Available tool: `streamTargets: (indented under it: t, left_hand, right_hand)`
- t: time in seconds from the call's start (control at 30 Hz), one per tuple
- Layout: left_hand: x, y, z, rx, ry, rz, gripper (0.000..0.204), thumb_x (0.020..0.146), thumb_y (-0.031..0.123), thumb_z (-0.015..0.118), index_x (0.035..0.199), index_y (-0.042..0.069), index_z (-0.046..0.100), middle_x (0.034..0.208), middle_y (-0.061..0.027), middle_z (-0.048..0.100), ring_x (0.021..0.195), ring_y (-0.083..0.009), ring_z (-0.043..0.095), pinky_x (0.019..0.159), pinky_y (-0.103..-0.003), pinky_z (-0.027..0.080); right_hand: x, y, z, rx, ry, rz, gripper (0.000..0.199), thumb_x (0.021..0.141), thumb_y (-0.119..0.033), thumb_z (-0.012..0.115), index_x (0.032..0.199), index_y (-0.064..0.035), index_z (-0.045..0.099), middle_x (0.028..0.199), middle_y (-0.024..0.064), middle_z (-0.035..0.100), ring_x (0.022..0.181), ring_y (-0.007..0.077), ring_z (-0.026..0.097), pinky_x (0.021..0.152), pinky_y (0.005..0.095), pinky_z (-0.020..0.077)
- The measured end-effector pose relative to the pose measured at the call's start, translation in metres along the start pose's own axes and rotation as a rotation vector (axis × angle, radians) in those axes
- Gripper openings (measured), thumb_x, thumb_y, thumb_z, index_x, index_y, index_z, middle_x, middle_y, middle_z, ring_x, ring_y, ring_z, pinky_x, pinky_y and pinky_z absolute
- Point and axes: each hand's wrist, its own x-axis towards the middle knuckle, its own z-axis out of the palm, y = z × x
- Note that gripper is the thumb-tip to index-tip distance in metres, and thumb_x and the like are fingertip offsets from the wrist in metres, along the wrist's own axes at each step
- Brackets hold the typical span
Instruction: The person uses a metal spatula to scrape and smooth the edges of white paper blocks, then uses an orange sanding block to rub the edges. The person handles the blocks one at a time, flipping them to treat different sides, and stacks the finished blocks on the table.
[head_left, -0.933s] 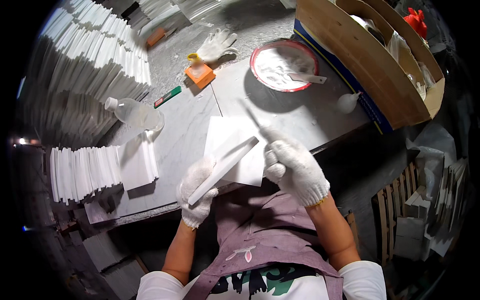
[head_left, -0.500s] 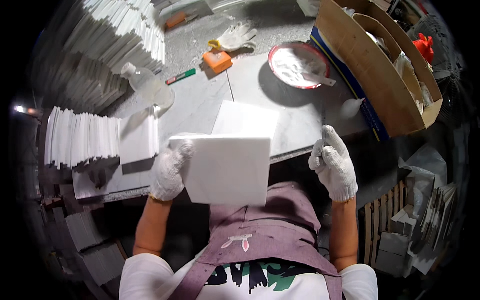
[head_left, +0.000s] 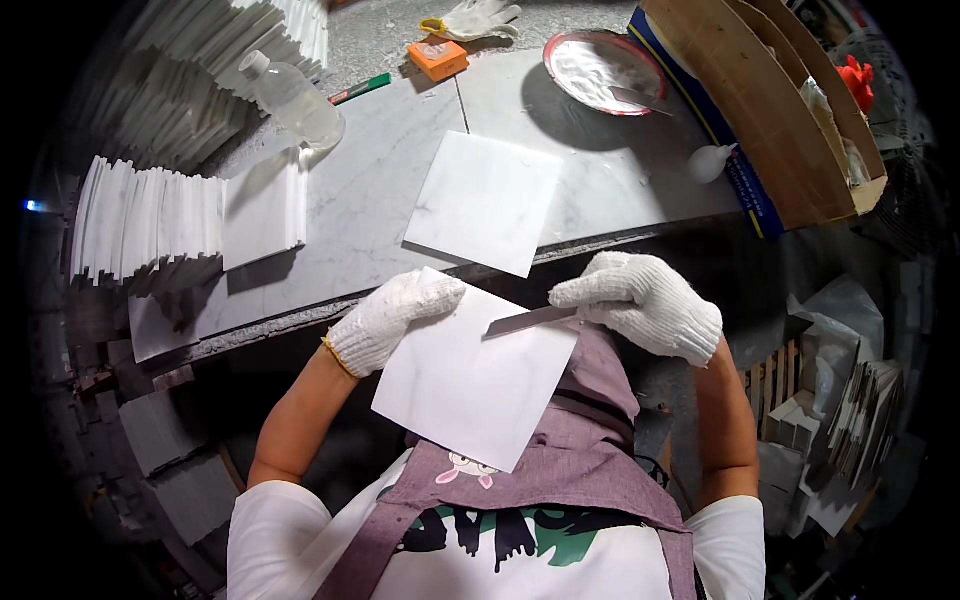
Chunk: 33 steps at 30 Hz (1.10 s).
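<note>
Both my hands wear white knit gloves. My left hand grips the upper left edge of a square white marble tile, held flat over my lap below the table edge. My right hand holds a thin metal blade whose tip rests on the tile's upper right part. A second white marble tile lies flat on the grey marble table just beyond my hands.
Rows of upright white tiles stand at the left, more stacked at the back left. A plastic bottle, green marker, orange box, spare gloves, a red-rimmed bowl of white powder and a wooden crate sit behind.
My left hand brought the tile down toward my lap and tilted it flat. My right hand, empty and apart half a second ago, now holds the blade against the tile.
</note>
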Motion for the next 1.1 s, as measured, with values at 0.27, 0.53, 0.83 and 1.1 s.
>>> streamTargets:
  t: [0.27,0.53,0.83,1.1]
  left_hand:
    - [-0.004,0.007,0.011,0.126,0.049,0.051,0.03,0.097,0.026,0.06,0.109,-0.001,0.065,0.099,-0.0058,0.064,0.092,-0.0132,0.057,0.086,-0.029,0.047]
    - [-0.003,-0.006,0.012,0.204,0.082,0.084,0.029,0.096,0.027,0.061,0.107,0.0,0.066,0.096,-0.0051,0.063,0.088,-0.0121,0.054,0.083,-0.029,0.046]
    - [-0.007,-0.001,0.016,0.231,0.069,0.118,0.029,0.096,0.027,0.063,0.106,0.0,0.066,0.093,-0.0061,0.063,0.087,-0.0135,0.055,0.082,-0.029,0.047]
    - [-0.006,0.012,0.023,0.214,0.037,0.113,0.028,0.095,0.027,0.063,0.102,0.0,0.067,0.093,-0.0062,0.062,0.085,-0.0138,0.055,0.08,-0.03,0.047]
  right_hand:
    - [0.004,-0.009,0.017,-0.129,-0.005,-0.045,0.027,0.085,-0.013,0.067,0.111,-0.0169,0.074,0.085,0.0067,0.065,0.082,0.0259,0.063,0.075,0.0362,0.0514]
    - [-0.028,0.0,0.022,-0.138,0.075,-0.012,0.041,0.072,0.002,0.069,0.108,-0.0184,0.075,0.079,0.0041,0.062,0.074,0.0243,0.061,0.066,0.0357,0.0502]
    - [-0.039,-0.004,0.026,-0.149,0.121,-0.035,0.04,0.072,-0.004,0.073,0.109,-0.0176,0.075,0.077,0.0038,0.061,0.072,0.0226,0.059,0.065,0.0354,0.0484]
    - [-0.034,-0.01,0.032,-0.171,0.202,-0.107,0.039,0.072,-0.004,0.074,0.11,-0.0145,0.074,0.076,0.0045,0.064,0.072,0.0227,0.061,0.066,0.0347,0.0495]
